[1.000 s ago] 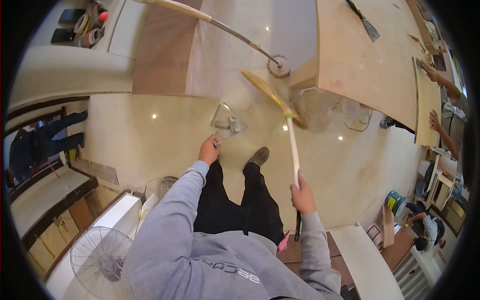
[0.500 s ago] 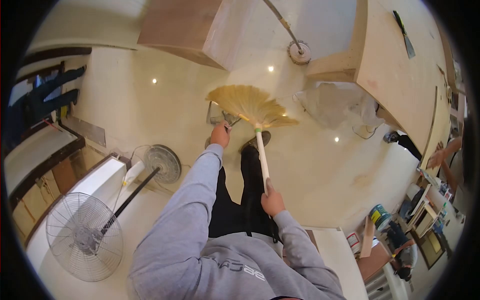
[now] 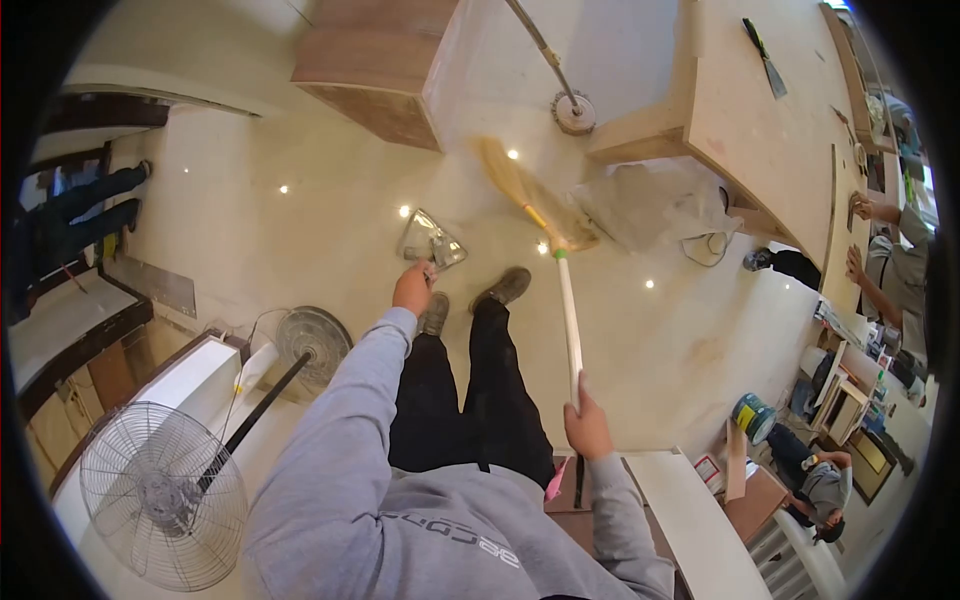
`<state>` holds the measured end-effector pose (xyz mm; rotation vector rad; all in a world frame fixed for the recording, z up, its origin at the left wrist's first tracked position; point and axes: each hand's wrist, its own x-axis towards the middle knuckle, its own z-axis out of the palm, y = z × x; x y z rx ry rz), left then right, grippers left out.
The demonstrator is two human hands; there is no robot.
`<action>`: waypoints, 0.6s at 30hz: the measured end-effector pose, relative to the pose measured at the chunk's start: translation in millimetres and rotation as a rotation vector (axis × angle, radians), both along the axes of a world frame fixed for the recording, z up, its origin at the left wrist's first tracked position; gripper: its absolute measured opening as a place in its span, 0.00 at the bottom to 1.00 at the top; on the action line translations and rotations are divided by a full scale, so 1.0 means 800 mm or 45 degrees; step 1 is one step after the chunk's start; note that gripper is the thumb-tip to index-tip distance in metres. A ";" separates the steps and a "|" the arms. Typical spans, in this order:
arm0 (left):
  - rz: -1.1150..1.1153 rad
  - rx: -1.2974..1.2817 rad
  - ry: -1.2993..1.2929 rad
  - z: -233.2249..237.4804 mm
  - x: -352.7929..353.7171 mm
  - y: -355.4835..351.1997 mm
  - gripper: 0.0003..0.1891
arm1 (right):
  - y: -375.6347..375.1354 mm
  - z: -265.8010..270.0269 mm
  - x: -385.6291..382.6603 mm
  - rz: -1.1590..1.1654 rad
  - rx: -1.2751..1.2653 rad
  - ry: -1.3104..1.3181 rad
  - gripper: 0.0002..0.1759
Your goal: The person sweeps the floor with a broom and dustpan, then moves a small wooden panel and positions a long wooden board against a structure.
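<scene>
My left hand point(image 3: 413, 288) is closed on the handle of a dustpan point(image 3: 432, 240), which lies just beyond my shoes with some debris in it. In my right hand point(image 3: 588, 430) is the pale handle of a broom point(image 3: 567, 310), gripped near its lower end in view. The straw bristles point(image 3: 515, 175) are up and to the right of the dustpan, apart from it, blurred, near a plastic sheet point(image 3: 655, 205).
A standing fan point(image 3: 162, 495) is at the lower left. Wooden cabinet point(image 3: 375, 70) and workbench point(image 3: 770, 130) stand ahead. A round-based pole point(image 3: 573, 112) is between them. Several people are around, one at the bench point(image 3: 895, 270). A paint bucket point(image 3: 755, 417) sits at right.
The broom has swung to the right, away from the dustpan, and its bristles have narrowed from a wide fan. My left hand and the dustpan have shifted slightly left; the dustpan shows more fully.
</scene>
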<state>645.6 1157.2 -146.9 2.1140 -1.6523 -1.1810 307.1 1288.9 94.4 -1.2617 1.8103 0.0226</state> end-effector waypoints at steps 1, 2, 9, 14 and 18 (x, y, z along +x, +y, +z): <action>-0.029 0.019 -0.002 -0.005 0.008 0.008 0.10 | -0.003 -0.025 0.018 -0.020 0.126 0.101 0.37; -0.058 0.046 -0.005 -0.009 0.018 0.018 0.10 | 0.000 -0.055 0.037 -0.021 0.124 0.093 0.37; -0.112 -0.053 0.049 -0.103 0.065 0.061 0.09 | 0.130 -0.229 0.170 0.366 0.525 0.068 0.35; -0.265 -0.094 0.014 -0.079 0.066 0.055 0.05 | 0.122 -0.060 0.164 -0.443 0.479 -0.272 0.37; -0.165 -0.069 0.048 -0.031 0.093 0.067 0.06 | 0.134 0.070 0.132 -0.514 0.504 -0.308 0.36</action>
